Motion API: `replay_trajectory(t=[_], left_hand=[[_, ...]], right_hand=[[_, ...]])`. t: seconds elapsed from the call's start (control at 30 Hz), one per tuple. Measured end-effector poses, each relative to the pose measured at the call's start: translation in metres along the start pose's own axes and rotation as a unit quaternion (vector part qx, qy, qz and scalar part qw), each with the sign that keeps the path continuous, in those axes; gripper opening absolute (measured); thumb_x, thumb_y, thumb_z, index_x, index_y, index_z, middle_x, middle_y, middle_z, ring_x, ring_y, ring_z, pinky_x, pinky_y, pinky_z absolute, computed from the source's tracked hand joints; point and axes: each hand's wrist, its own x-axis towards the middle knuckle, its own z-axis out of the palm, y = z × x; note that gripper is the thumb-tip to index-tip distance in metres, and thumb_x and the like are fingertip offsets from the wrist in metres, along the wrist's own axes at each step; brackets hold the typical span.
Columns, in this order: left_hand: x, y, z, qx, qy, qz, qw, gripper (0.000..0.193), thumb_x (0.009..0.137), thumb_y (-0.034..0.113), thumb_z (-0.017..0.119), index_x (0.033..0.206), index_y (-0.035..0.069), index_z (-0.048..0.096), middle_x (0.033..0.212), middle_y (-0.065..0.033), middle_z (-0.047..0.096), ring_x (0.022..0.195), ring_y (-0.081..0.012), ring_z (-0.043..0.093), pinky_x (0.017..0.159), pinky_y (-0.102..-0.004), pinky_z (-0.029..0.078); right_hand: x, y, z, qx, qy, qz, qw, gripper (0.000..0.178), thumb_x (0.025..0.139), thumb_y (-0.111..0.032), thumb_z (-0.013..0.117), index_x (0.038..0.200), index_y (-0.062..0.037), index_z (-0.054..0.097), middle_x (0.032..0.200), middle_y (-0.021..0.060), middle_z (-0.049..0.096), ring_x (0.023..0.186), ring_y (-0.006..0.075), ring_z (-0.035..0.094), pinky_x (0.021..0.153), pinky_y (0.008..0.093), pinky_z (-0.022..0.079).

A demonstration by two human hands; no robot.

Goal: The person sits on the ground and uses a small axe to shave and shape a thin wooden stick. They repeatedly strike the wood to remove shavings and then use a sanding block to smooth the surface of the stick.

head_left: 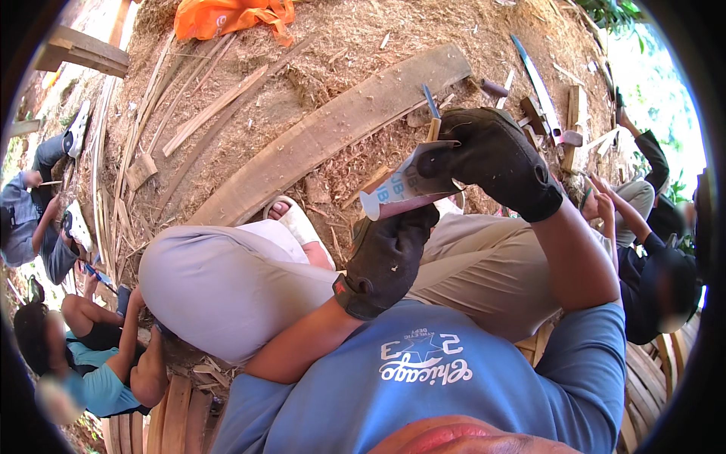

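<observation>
A curled sheet of sandpaper [408, 181], grey on its printed back and reddish brown on the other face, is held between my two hands over my lap. My right hand [495, 163], in a black glove, is closed on its far right edge. My left hand [389, 261], gloved alike, grips the near edge from below; its fingertips are partly hidden by the sheet. Just beyond the sheet a narrow light wooden piece [434, 130] shows beside a thin blue strip [429, 101]. I cannot tell whether they belong together.
A long curved plank [333, 129] lies on shaving-covered ground ahead. A handsaw [538, 87] and wood blocks [577, 113] lie to the right. Thin wood strips [219, 106] and an orange plastic bag [231, 17] lie farther left. Other people sit on both sides.
</observation>
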Motion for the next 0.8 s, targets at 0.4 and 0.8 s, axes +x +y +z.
replay_trajectory(t=[0.4,0.8], left_hand=[[0.008,0.013,-0.011,-0.160,0.062,-0.135,0.976,0.032,0.114,0.033,0.047,0.106,0.007,0.063,0.066,0.0056,0.045,0.051,-0.0020,0.038,0.044,-0.0220,0.030],[0.013,0.007,-0.018,-0.246,0.053,-0.154,0.956,0.032,0.114,0.032,0.049,0.119,0.005,0.065,0.067,0.0053,0.048,0.050,-0.0029,0.037,0.044,-0.0220,0.030]], right_hand=[[0.002,0.045,-0.071,0.032,0.109,0.014,0.993,0.029,0.096,-0.027,0.071,0.109,-0.0012,0.075,0.092,0.0049,0.072,0.085,0.0128,0.066,0.075,0.0289,0.050],[0.006,0.026,-0.030,-0.068,-0.022,-0.150,0.986,0.026,0.097,-0.019,0.070,0.117,-0.0005,0.067,0.104,0.0110,0.071,0.095,0.0208,0.069,0.086,0.0360,0.054]])
